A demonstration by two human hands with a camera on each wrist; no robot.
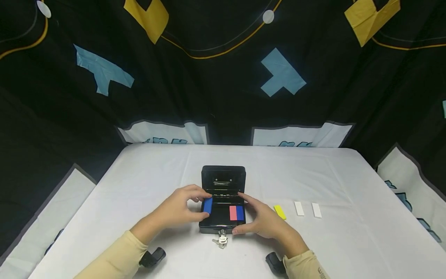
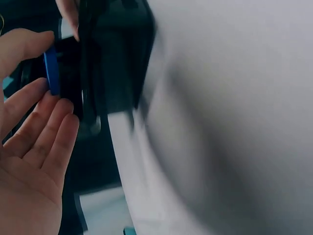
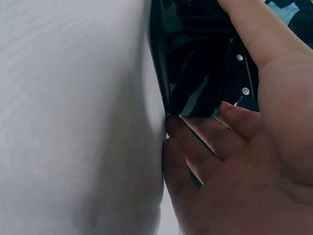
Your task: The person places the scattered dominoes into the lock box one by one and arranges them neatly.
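A small black cash box (image 1: 212, 229) stands on the table with its lid (image 1: 223, 173) raised at the back. My left hand (image 1: 174, 208) pinches a blue block (image 1: 208, 205) between thumb and fingertips over the box's left side. In the left wrist view that blue block (image 2: 52, 73) shows as a thin upright edge. My right hand (image 1: 266, 221) grips the box's right side, its thumb at the front corner and its fingers reaching toward the hinge. Inside the box, a pink block (image 1: 233, 213) and another blue block (image 1: 240, 213) lie side by side at the right.
Keys (image 1: 222, 240) hang from the lock at the box's front. To the right, on the white tablecloth (image 1: 348, 240), lie a yellow block (image 1: 280, 212), a white block (image 1: 299, 208) and a second white block (image 1: 316, 210). Behind the table hangs a dark patterned curtain (image 1: 223, 89).
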